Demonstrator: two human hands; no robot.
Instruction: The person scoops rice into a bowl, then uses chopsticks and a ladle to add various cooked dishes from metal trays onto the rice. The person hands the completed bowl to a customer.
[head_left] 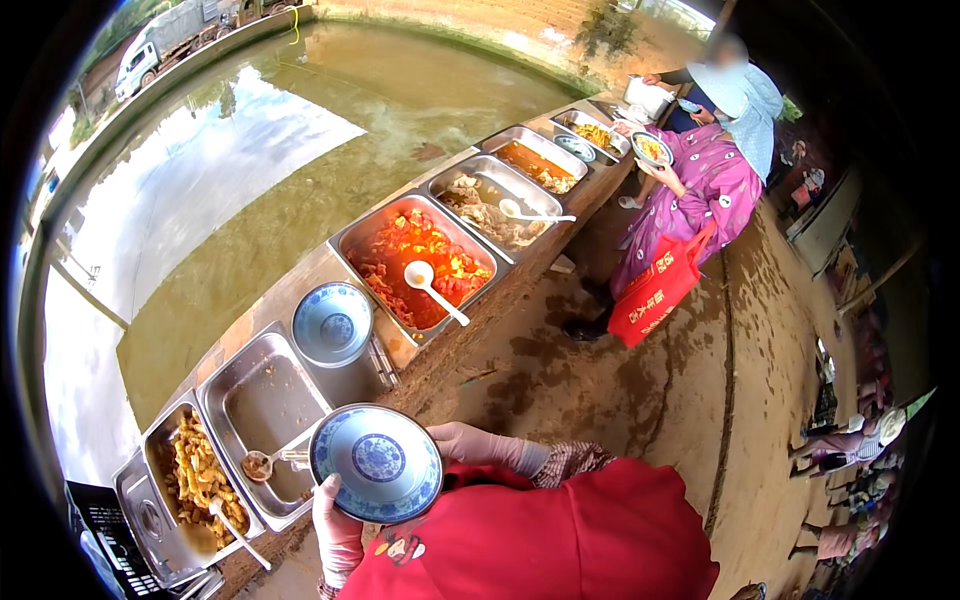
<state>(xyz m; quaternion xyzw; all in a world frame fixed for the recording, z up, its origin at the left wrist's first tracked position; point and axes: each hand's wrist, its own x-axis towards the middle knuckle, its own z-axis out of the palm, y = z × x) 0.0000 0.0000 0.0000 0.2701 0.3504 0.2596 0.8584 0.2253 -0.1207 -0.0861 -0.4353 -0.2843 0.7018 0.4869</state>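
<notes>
A blue-and-white patterned bowl [378, 462] is in front of me, its inside bare. My left hand [338, 530], in a pale glove, is closed on its lower-left rim. The gloved right hand [485, 445] grips the bowl from the right, its fingertips partly hidden behind the rim. Pale sticks [296, 456] show at the bowl's left edge; I cannot make out whether a hand holds them. Just beyond lies a nearly emptied metal tray [265, 385] with a ladle [257, 465] in it. Another blue-and-white bowl [332, 323] rests on the ledge, beside chopsticks [383, 362].
A metal tray of red stew [395, 260] with a white ladle [435, 290] and several more food trays line the ledge. Fried yellow pieces [200, 462] fill a left tray. Greenish water [250, 200] lies beyond. A person in purple [700, 190] stands right with a red bag [657, 290].
</notes>
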